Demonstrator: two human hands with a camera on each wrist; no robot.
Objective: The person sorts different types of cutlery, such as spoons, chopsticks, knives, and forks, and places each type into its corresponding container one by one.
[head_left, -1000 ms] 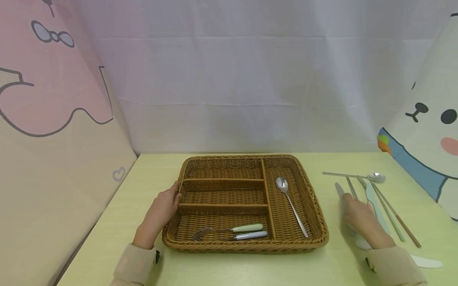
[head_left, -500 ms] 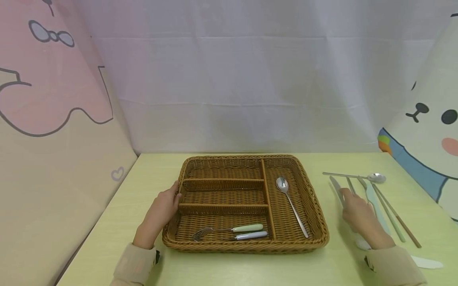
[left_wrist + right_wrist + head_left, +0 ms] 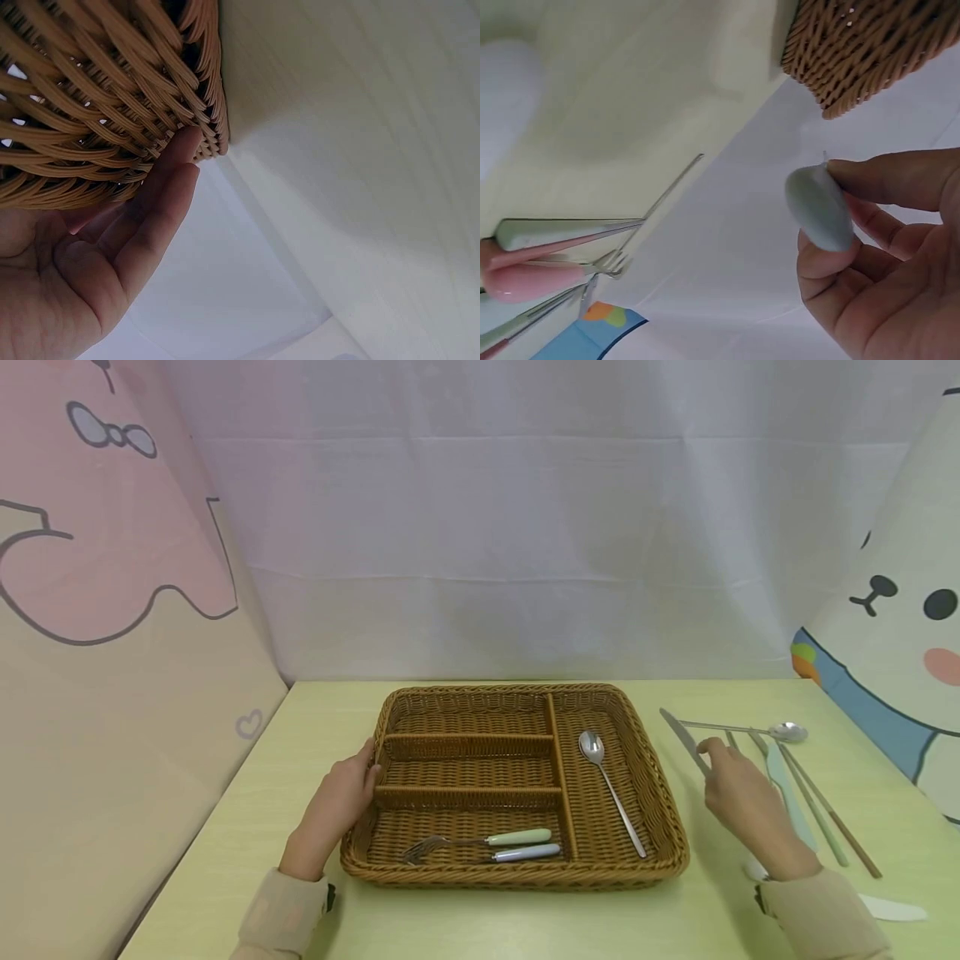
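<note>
The left hand (image 3: 335, 806) grips the left rim of a brown wicker basket (image 3: 468, 885); in the left wrist view its fingers (image 3: 161, 225) lie against the woven wall. Right of the basket, the right hand (image 3: 753, 810) holds a knife (image 3: 684, 737) whose blade points up and to the left. In the right wrist view, thumb and fingers pinch its pale handle (image 3: 819, 208) above the table. Two forks with green (image 3: 519, 837) and blue (image 3: 527, 853) handles lie in the front left compartment, and a spoon (image 3: 611, 793) lies in the right one.
On the right of the table are a metal spoon (image 3: 787, 732), a mint knife (image 3: 791, 793), chopsticks (image 3: 840, 827) and a white-handled piece (image 3: 894, 909). A pink handle (image 3: 536, 281) shows in the right wrist view. A white curtain (image 3: 480, 527) hangs behind.
The right hand has lifted the knife and moved slightly left, bringing the blade closer to the basket's right side. The left hand and the basket have stayed in place.
</note>
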